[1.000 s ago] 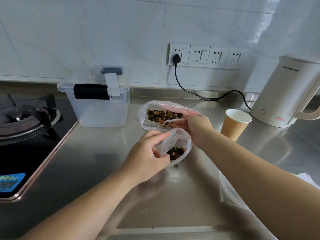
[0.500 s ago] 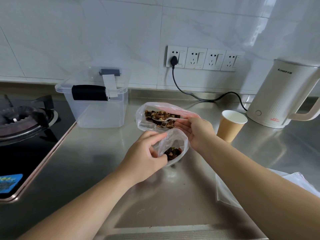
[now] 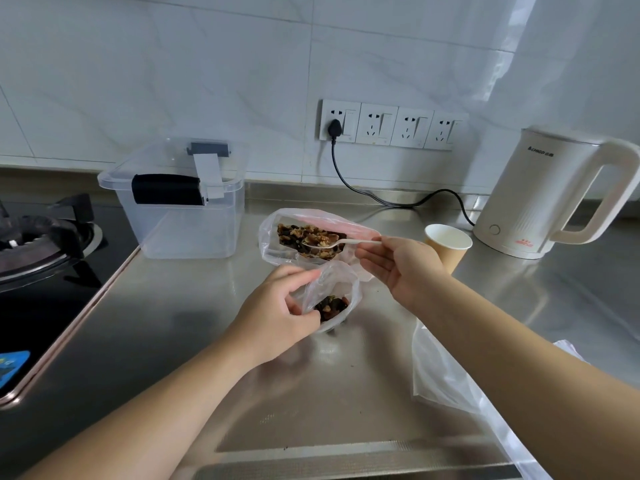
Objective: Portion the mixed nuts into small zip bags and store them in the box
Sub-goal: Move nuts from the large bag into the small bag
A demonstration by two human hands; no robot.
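Left hand [image 3: 277, 313] pinches the small zip bag [image 3: 332, 299] open; right hand [image 3: 398, 268] grips a spoon [image 3: 332, 241], its bowl seemingly inside the large nut bag [image 3: 304, 237].

Two bare forearms reach in from the bottom edge, with no sleeves, watch, bracelets or gloves on them. The left hand [image 3: 277, 313] and the right hand [image 3: 401, 268] show no rings, and the visible fingernails look short and unpainted.

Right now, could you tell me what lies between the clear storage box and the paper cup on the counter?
In the head view, the large bag of mixed nuts lies between the storage box and the paper cup, with the spoon over it.
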